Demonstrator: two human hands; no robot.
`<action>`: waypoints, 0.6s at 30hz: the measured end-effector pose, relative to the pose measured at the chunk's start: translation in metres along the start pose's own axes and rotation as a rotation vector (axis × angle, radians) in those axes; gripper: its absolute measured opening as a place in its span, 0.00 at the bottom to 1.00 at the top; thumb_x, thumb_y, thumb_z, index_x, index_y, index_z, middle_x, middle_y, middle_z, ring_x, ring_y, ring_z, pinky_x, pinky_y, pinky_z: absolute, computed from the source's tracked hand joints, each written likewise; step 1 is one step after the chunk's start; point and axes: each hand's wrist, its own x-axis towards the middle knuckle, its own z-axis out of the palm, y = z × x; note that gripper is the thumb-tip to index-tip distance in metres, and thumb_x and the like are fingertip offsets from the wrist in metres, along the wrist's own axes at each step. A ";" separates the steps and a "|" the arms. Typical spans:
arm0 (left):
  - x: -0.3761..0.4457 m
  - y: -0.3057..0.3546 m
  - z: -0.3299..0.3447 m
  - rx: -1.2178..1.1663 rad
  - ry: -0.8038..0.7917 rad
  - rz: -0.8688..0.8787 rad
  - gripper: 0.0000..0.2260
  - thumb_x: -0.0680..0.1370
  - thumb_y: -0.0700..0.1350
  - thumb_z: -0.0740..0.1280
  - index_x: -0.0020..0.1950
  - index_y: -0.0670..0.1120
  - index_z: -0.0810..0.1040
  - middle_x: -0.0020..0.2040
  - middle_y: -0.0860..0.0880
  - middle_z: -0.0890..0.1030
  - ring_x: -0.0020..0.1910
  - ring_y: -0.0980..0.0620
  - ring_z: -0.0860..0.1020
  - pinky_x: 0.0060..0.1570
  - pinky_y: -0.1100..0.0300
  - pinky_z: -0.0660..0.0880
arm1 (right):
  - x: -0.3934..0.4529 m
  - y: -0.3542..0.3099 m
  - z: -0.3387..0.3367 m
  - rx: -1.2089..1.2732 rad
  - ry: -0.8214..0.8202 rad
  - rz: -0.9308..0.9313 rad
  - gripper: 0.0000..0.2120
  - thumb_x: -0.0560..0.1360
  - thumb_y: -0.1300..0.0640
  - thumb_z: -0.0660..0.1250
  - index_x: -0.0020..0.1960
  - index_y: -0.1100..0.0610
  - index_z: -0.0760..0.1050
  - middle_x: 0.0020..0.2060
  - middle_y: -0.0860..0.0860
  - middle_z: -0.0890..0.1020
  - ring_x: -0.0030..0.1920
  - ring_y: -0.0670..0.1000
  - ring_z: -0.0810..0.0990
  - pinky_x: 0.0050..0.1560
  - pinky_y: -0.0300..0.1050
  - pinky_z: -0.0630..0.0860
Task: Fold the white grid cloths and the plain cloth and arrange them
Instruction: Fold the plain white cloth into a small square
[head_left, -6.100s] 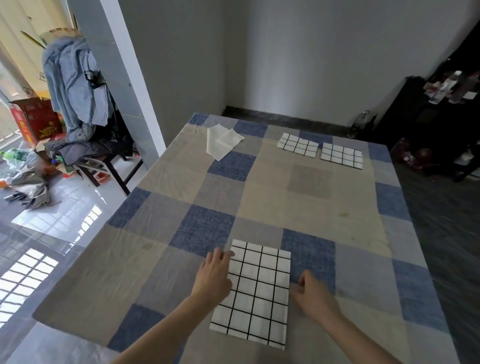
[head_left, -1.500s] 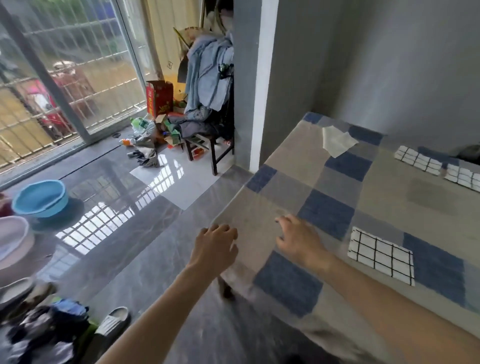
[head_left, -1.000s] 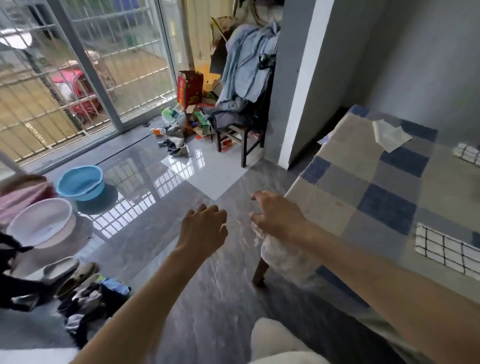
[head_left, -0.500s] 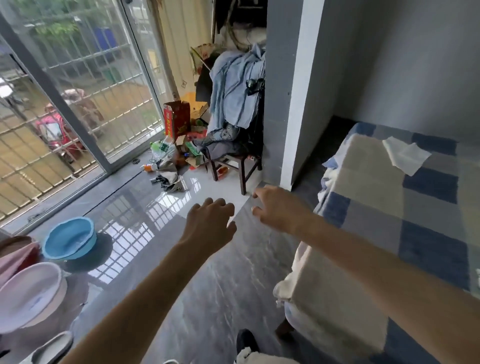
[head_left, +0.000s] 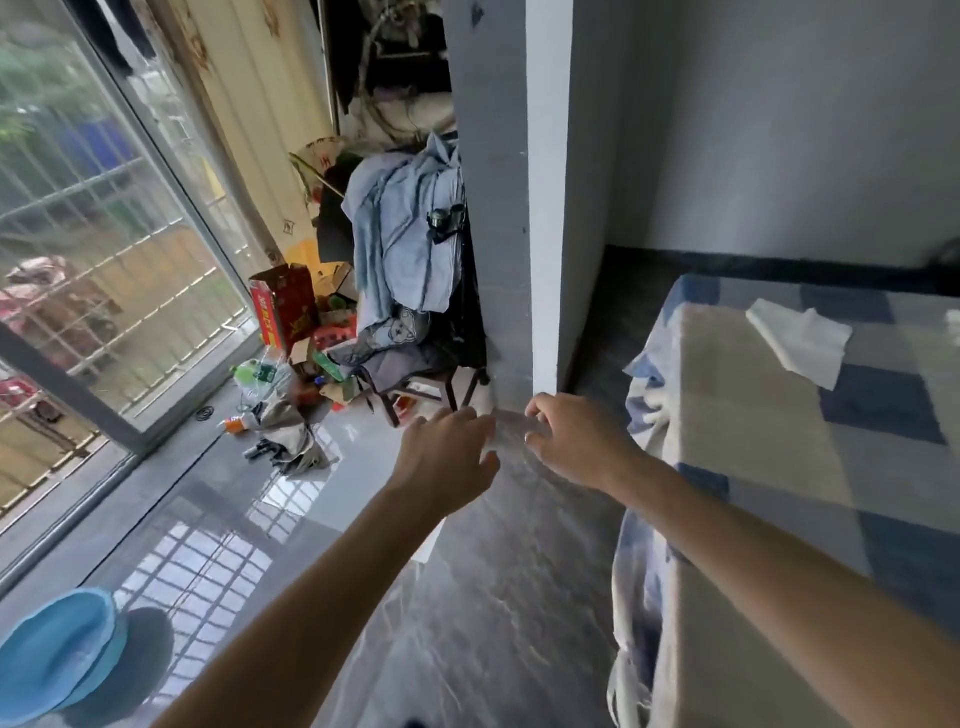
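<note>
Both forearms reach forward from the bottom of the frame, out over the grey marbled floor (head_left: 483, 597) and to the left of the worktop (head_left: 753, 415). The left hand (head_left: 447, 457) is seen from the back, wrist straight, fingers curled loosely forward. The right hand (head_left: 569, 434) sits just beside it at the same height, knuckles up, thumb and fingers bent toward the left hand. Between the two hands there is a faint, blurred, see-through patch that may be a thin film pinched by both; the view is too smeared to be sure, so whether either hand is actually gripping anything cannot be told. Neither hand touches the worktop.

The plain cloth (head_left: 800, 340) lies loosely folded, one corner turned up, on the checked tablecloth (head_left: 883, 405) near the worktop's far left corner, well apart from the hands. A grey pillar (head_left: 498, 208) stands just beyond the hands, and a blue basin (head_left: 57, 654) sits on the floor at lower left.
</note>
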 end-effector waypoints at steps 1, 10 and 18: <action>0.009 -0.004 0.004 -0.011 0.003 0.025 0.12 0.77 0.55 0.62 0.58 0.54 0.77 0.54 0.54 0.79 0.56 0.51 0.77 0.48 0.55 0.73 | 0.007 0.001 0.000 0.016 0.007 0.013 0.09 0.75 0.50 0.64 0.54 0.51 0.75 0.49 0.46 0.81 0.48 0.48 0.79 0.50 0.47 0.79; 0.117 -0.062 0.034 -0.055 -0.106 0.172 0.11 0.77 0.53 0.62 0.57 0.55 0.78 0.55 0.56 0.80 0.55 0.52 0.77 0.47 0.58 0.70 | 0.098 0.014 0.008 0.079 0.063 0.181 0.14 0.76 0.48 0.64 0.60 0.50 0.73 0.56 0.47 0.80 0.51 0.46 0.78 0.47 0.40 0.75; 0.235 -0.096 0.045 -0.079 -0.171 0.338 0.11 0.77 0.52 0.61 0.58 0.55 0.77 0.56 0.56 0.79 0.56 0.52 0.77 0.51 0.55 0.74 | 0.167 0.039 -0.014 0.141 0.193 0.444 0.16 0.75 0.52 0.63 0.62 0.52 0.74 0.56 0.50 0.79 0.55 0.52 0.78 0.55 0.49 0.75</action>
